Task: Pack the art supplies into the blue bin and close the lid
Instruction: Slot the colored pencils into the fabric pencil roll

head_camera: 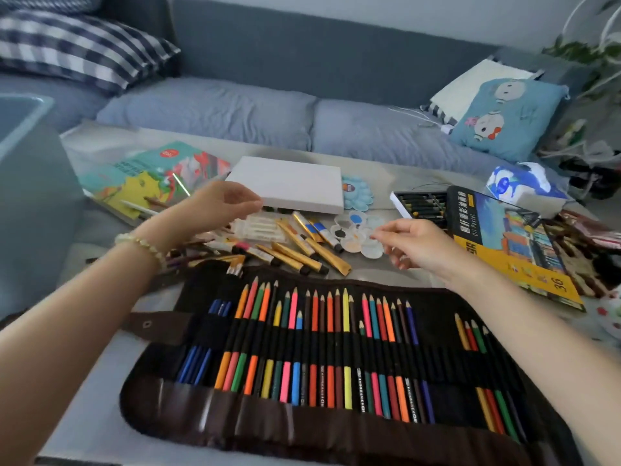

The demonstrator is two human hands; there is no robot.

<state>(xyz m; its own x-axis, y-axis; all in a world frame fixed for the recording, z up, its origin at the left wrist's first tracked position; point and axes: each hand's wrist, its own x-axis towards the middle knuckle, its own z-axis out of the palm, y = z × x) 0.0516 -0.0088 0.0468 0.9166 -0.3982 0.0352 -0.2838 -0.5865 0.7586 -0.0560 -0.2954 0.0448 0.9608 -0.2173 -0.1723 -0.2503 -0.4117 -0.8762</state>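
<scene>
A white canvas panel lies mid-table. My left hand, with a bead bracelet, hovers at the panel's near left corner, thumb and fingers apart and holding nothing. My right hand floats open, its fingertips at the right edge of a white paint palette. Gold paint tubes and brushes lie scattered between my hands. An unrolled brown pencil roll full of coloured pencils lies nearest to me. The blue bin stands at the left edge; no lid can be made out.
Colouring books lie at the back left, a blue flower palette behind the white one. An oil pastel box and its open tray sit on the right beside a tissue pack. A grey sofa runs behind the table.
</scene>
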